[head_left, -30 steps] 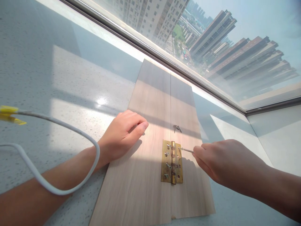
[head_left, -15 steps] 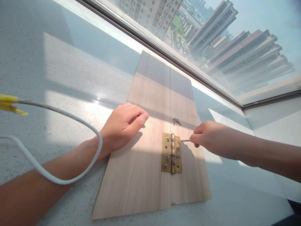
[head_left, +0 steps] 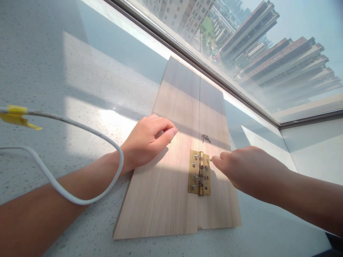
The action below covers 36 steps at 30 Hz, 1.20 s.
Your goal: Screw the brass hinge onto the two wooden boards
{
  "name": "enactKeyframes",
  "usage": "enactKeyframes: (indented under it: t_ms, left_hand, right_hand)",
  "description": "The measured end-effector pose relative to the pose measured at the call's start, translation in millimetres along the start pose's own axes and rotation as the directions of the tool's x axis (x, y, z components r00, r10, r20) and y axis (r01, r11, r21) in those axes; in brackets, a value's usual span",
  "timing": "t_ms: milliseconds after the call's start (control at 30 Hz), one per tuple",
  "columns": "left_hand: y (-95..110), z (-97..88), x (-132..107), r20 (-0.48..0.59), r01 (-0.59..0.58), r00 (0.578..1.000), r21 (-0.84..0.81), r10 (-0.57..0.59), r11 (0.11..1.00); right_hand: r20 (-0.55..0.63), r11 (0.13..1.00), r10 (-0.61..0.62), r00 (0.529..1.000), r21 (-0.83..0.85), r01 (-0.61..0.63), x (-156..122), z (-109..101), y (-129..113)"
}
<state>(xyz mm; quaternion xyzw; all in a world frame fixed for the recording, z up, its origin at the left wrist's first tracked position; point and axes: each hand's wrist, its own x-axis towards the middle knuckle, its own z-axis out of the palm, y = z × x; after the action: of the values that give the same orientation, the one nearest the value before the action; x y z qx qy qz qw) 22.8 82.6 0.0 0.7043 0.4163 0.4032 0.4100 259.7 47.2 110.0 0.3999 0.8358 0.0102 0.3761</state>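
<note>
Afternoon sun lays a bright band across the speckled grey stone sill left of my grip. Beyond it, a dark-framed window looks down on high-rise towers under hazy sky. A pale wall stands to the right.

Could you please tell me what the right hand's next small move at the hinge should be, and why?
Probably twist the thin metal shaft gently in place. Its tip sits at the top right hole of the brass hinge, the right hand pinches it in its fingers, and the left hand rests on the left board, seemingly steadying it.
</note>
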Motion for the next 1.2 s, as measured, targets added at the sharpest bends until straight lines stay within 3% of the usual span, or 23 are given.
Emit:
enactKeyframes:
  t_ms: [167,300,400,567,633,700,767,800,867,900,967,1033,1100,1200]
  left_hand:
    - [-0.5,1.1,-0.3,0.004,-0.012,1.0,0.01,0.012,1.0]
    - [-1.0,2.3,0.6,-0.003,-0.018,1.0,0.037,0.018,0.999]
    - [0.0,1.9,0.7,0.0,-0.012,1.0,0.05,0.012,0.999]
    - [1.7,0.4,1.1,0.019,-0.008,1.0,0.065,0.007,0.998]
    - [1.7,0.6,1.5,0.016,-0.01,1.0,0.062,0.01,0.998]
    - [1.6,0.8,1.5,0.011,-0.01,1.0,0.061,0.009,0.998]
    - [1.5,0.9,1.3,0.012,-0.009,1.0,0.06,0.009,0.998]
    - [1.5,0.8,1.2,0.013,-0.008,1.0,0.059,0.007,0.998]
    - [1.3,0.4,1.0,0.015,-0.006,1.0,0.056,0.006,0.998]
    - [1.2,0.2,1.0,0.017,-0.006,1.0,0.056,0.005,0.998]
    - [1.0,-0.2,1.1,0.016,-0.006,1.0,0.058,0.005,0.998]
    - [0.9,-0.5,1.0,0.015,-0.002,1.0,0.061,0.001,0.998]
    - [1.1,-0.9,0.6,0.017,0.007,1.0,0.061,-0.008,0.998]
    - [1.5,-1.6,-0.3,0.016,0.015,1.0,0.067,-0.016,0.998]
  right_hand:
    - [0.07,0.951,0.288,0.955,0.094,-0.294,-0.6,3.4,-4.5]
    - [0.161,0.822,0.443,0.882,0.319,-0.471,1.3,3.9,-1.0]
    - [0.325,0.683,0.497,0.805,0.425,-0.594,7.8,-0.9,1.7]
    - [0.562,0.379,0.55,0.617,0.491,-0.785,15.9,-8.5,6.1]
    - [0.608,0.217,0.522,0.597,0.583,-0.783,15.0,-7.5,8.0]
    - [0.637,0.074,0.471,0.611,0.661,-0.747,13.4,-5.3,10.2]
    - [0.661,0.013,0.434,0.612,0.675,-0.738,12.4,-3.0,12.4]
    - [0.666,0.037,0.437,0.604,0.658,-0.752,12.2,-2.0,13.3]
    - [0.626,0.207,0.471,0.622,0.607,-0.767,11.6,-0.2,14.2]
    - [0.561,0.346,0.491,0.667,0.577,-0.74,11.0,0.8,14.3]
    - [0.345,0.664,0.479,0.807,0.458,-0.59,8.6,2.8,13.4]
    - [0.151,0.898,0.336,0.93,0.246,-0.365,5.1,4.8,11.6]
    - [0.046,0.991,0.123,0.991,0.052,-0.125,1.2,6.6,9.1]
    - [-0.021,0.993,-0.105,0.994,-0.06,0.104,-3.4,9.3,4.9]
